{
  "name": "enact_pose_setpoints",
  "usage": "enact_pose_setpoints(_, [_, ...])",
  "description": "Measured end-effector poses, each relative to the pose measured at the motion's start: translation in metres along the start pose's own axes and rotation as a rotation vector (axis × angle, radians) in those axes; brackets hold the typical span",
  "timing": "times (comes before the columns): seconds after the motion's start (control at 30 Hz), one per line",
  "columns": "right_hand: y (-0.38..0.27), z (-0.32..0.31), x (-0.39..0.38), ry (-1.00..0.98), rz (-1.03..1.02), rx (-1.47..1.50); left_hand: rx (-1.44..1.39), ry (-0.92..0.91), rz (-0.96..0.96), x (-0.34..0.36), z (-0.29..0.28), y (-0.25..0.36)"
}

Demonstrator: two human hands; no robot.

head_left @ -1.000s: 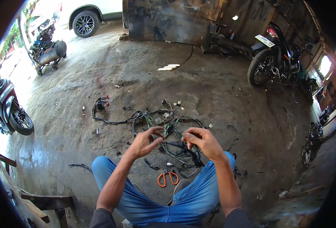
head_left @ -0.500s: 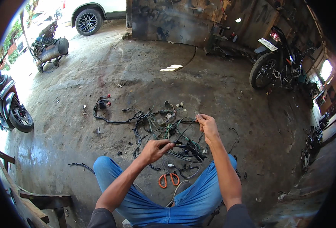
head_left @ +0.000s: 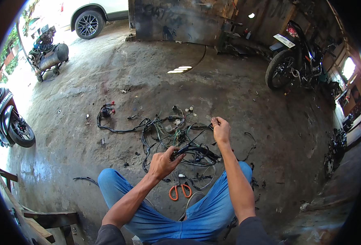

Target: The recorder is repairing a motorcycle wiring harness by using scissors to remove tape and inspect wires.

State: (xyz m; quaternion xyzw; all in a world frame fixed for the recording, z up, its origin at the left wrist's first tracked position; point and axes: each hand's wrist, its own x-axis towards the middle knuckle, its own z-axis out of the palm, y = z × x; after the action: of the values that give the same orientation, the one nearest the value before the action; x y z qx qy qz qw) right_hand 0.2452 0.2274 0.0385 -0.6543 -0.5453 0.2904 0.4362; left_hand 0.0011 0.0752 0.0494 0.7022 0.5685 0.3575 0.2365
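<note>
A tangled wiring harness (head_left: 148, 123), black-sleeved with green and grey wires and small connectors, lies on the floor before my knees. My left hand (head_left: 163, 164) is closed around a black-wrapped branch of it, between thumb and forefinger. Farther right and slightly higher, my right hand (head_left: 221, 130) pinches the end of a thin dark strand (head_left: 197, 138), which runs taut down to the left hand. Whether this strand is tape or wire, I cannot tell. Orange-handled scissors (head_left: 173, 193) lie between my legs, their blades hard to see.
A red-tipped connector cluster (head_left: 107, 111) ends the harness at left. Loose wire pieces (head_left: 86, 179) lie by my left knee. Motorcycles stand at left (head_left: 20, 128) and right (head_left: 284, 67). A compressor (head_left: 52, 57) and a white car (head_left: 115, 6) are at the back left. A wooden bench (head_left: 52, 217) sits lower left.
My left hand has shifted slightly up and left, its forefinger lifted more from the thumb, and more of the black branch shows beside it. My right hand keeps its pinch, slightly higher.
</note>
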Motion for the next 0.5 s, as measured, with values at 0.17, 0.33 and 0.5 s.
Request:
enact_pose_setpoints(0.17, [-0.012,-0.006,-0.004,0.069,-0.002,-0.148,-0.035,0.066,0.048,-0.004,-0.001,-0.002])
enact_pose_setpoints(0.33, [-0.008,-0.004,0.003,0.115,-0.092,-0.259,-0.04,0.047,0.09,-0.007,-0.002,-0.001])
enact_pose_setpoints(0.5, [0.012,0.0,0.013,0.09,-0.315,-0.357,-0.122,0.064,0.077,-0.007,-0.001,-0.001])
